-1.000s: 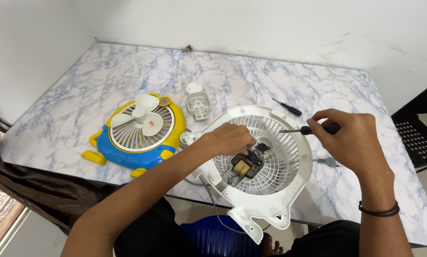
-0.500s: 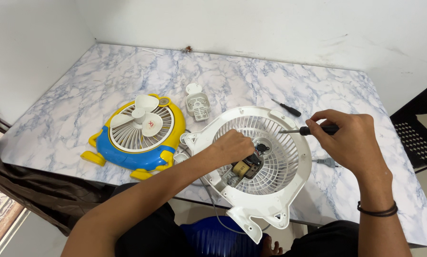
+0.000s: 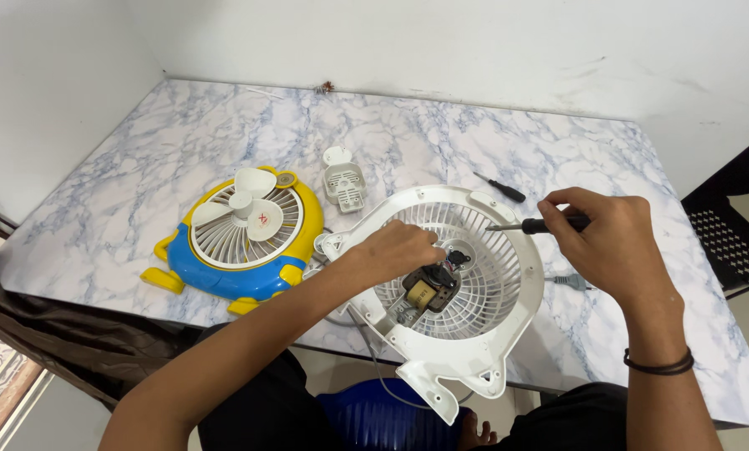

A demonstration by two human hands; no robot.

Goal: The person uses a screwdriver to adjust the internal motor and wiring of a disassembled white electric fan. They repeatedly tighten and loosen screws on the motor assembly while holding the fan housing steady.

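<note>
A white fan rear housing [image 3: 508, 334] with a round grille lies at the table's front edge. A small motor [image 3: 429, 291] with a copper coil sits in its middle. My left hand [image 3: 399, 249] rests on the grille, its fingertips at the motor. My right hand [image 3: 604, 238] grips a black-handled screwdriver [image 3: 550, 224], the tip pointing left over the grille. A yellow and blue fan front [image 3: 245, 234] with white blades lies to the left.
A small white plastic cover [image 3: 345, 184] lies behind the housing. A second small screwdriver [image 3: 501, 188] lies near the housing's back rim. A plug [image 3: 562, 281] lies to the right of the housing. A black chair [image 3: 733, 225] stands right of the marble table [image 3: 182, 142]; a blue stool [image 3: 374, 418] is below.
My left hand has shifted slightly up and left off the motor, so the coil shows again. The right hand and its screwdriver have barely moved.
</note>
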